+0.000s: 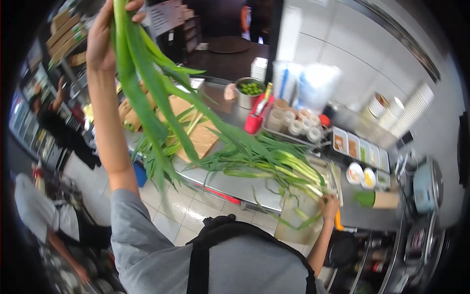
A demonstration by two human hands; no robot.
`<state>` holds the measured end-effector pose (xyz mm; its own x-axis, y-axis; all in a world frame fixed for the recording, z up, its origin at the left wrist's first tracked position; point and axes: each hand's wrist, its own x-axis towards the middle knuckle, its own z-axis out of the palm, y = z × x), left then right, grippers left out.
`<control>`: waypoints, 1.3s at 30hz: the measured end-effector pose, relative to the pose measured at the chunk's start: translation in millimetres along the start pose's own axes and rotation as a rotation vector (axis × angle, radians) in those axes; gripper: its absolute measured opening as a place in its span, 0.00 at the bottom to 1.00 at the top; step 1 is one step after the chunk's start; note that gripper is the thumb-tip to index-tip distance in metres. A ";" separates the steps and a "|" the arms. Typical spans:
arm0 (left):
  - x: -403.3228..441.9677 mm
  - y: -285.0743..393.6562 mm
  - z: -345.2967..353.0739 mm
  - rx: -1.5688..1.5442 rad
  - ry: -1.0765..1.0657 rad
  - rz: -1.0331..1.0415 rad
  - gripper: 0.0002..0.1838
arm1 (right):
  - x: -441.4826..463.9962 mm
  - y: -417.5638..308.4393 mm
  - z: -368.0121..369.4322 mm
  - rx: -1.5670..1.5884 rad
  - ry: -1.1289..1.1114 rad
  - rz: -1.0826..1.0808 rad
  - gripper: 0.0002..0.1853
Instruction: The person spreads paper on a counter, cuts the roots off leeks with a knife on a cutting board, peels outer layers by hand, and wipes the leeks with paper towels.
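Raised at the upper left, my left hand (104, 41) is closed round several long green onions (139, 105), whose broad leaves hang down over the counter. A large pile of green onions (289, 166) lies across the counter, its pale ends towards the right. At those ends my right hand (329, 206) has its fingers closed on stalks, above a pale cutting board (296, 223). Close beside that hand is an orange handle (338, 220); what it belongs to is hidden. More green onion leaves lie by brown paper (200, 139) at the left.
Along the back stand a metal pot of green limes (250, 89), a red holder (254, 117), lidded cups (296, 122) and a topping tray (360, 149). Two small bowls (361, 175) and a light blue appliance (427, 183) are at the right. Two people (61, 127) are at the left.
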<state>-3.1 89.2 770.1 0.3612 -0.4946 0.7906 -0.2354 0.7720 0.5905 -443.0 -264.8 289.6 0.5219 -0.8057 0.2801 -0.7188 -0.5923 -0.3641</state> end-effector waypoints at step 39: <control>-343.9 -296.2 -197.8 2.127 -0.120 -0.462 0.33 | 11.8 -138.5 -56.4 0.040 0.253 -0.135 0.12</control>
<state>121.0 109.7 291.2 0.6475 -0.5447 0.5329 -0.5727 -0.8092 -0.1311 -363.3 -191.6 393.5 0.4772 -0.6938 0.5393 -0.6291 -0.6982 -0.3416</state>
